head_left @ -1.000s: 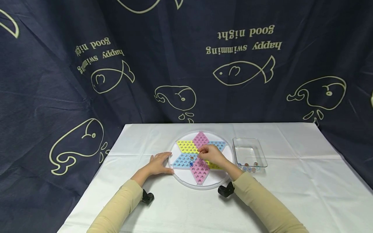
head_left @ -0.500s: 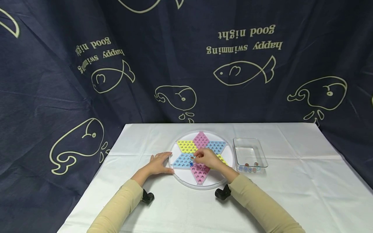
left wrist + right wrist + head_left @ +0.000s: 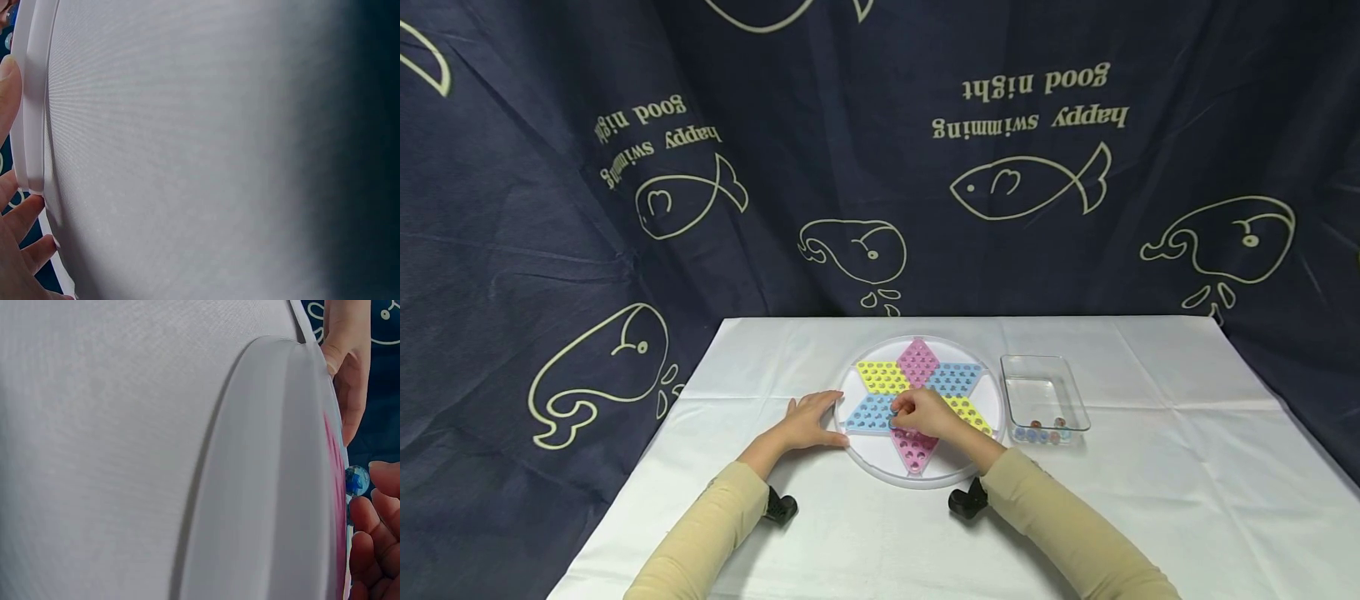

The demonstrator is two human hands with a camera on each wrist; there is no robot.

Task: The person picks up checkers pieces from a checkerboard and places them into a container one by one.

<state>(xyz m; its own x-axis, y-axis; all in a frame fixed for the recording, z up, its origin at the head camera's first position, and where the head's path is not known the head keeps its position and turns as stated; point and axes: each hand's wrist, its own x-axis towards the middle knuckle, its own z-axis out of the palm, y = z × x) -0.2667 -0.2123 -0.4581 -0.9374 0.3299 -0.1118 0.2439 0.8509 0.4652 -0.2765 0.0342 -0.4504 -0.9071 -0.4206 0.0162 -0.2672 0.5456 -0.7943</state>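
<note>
My left hand (image 3: 805, 423) lies at the left side of a round white Chinese checkers board (image 3: 868, 467), thumb and fingers spread along its rim. The left wrist view shows the fingertips at the board's rim (image 3: 34, 106). Over the left-centre of the coloured star, my right hand (image 3: 925, 414) has its fingers curled, with thumb and index finger at a blue marble (image 3: 357, 481). That marble sits low against the board and appears pinched. Another marble (image 3: 350, 514) is partly hidden behind the fingers. The right hand covers part of the blue section (image 3: 868, 414) and pink section (image 3: 913, 454).
Right of the board stands a clear rectangular container (image 3: 1045, 392) with several marbles (image 3: 1036, 435) along its near side. A white cloth (image 3: 865, 542) covers the table. Behind it hangs a dark blue curtain (image 3: 925, 275) printed with fish and whales.
My right hand has moved left and slightly nearer across the star, from its centre to the marbles, hiding the orange one and most of the blue one. My left hand has stayed at the rim.
</note>
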